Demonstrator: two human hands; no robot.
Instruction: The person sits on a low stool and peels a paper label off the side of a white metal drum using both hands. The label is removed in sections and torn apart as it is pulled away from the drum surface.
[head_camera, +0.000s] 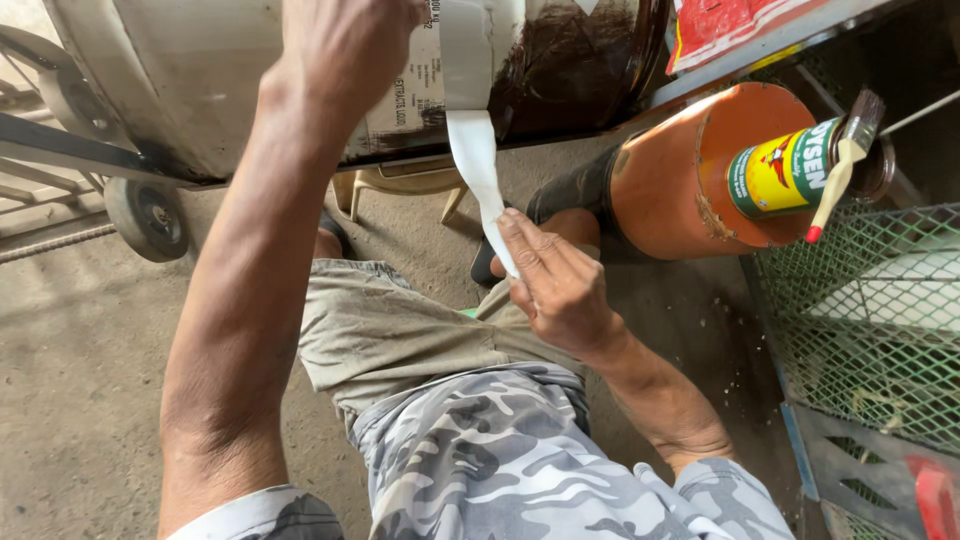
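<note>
right hand pinching one white strip; left hand on one drum

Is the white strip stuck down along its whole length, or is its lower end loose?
Loose: the white strip hangs off the drum, its end pinched in the right hand.

Bare grey concrete floor runs under both hands. Left of the left hand a small black cart wheel sits on it, and beneath the hands stand the pale plastic stool legs.
</note>
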